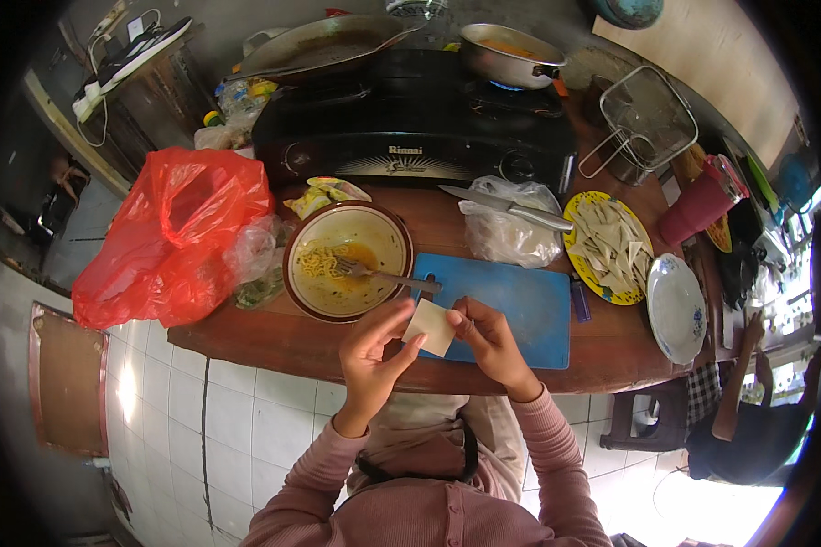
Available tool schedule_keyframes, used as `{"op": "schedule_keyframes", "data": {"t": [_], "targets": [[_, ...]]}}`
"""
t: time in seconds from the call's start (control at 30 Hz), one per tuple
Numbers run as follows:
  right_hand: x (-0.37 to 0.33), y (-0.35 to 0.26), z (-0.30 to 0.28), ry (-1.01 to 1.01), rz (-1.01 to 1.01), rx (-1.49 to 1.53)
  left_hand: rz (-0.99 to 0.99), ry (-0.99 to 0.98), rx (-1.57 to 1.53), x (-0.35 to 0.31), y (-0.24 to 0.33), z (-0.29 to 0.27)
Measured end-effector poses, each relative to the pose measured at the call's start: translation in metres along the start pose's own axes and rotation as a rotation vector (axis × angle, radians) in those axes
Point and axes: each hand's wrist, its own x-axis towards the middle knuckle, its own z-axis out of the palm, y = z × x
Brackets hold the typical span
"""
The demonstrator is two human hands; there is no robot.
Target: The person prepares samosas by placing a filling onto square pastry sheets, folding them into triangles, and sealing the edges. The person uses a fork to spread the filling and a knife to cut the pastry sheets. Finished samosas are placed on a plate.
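Note:
My left hand [369,358] and my right hand [491,343] hold a square, pale dough wrapper [431,328] between them, over the near edge of a blue cutting board [531,314]. The left thumb and fingers grip its left side; the right thumb and fingers pinch its upper right corner. Just left of the board stands a brown-rimmed bowl [348,219] with noodles [324,262] and yellowish liquid. A fork [388,275] rests in it, its handle reaching over the board. To the right, a yellow plate [574,244] carries several folded pale wrappers [614,244].
A knife [543,217] lies against a clear plastic bag [511,239] behind the board. A pot [506,66] sits over a lit flame on the black stove [410,137], beside a wok [324,46]. A red bag [178,242] stands left, a white plate [675,310] right. Another person [748,433] is far right.

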Motion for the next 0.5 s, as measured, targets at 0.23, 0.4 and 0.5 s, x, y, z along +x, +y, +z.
{"op": "schedule_keyframes", "data": {"t": [0.23, 0.4, 0.5], "targets": [[0.016, -0.004, 0.018, -0.069, -0.037, -0.117, -0.445, 0.054, -0.319, -0.022, -0.012, -0.03], [0.035, 0.005, 0.012, 0.211, -0.143, -1.033, -0.48, 0.15, -0.429, -0.028, -0.014, -0.053], [0.037, 0.012, 0.015, 0.274, -0.205, -1.236, -0.504, 0.195, -0.564, -0.026, -0.009, -0.068]]}}
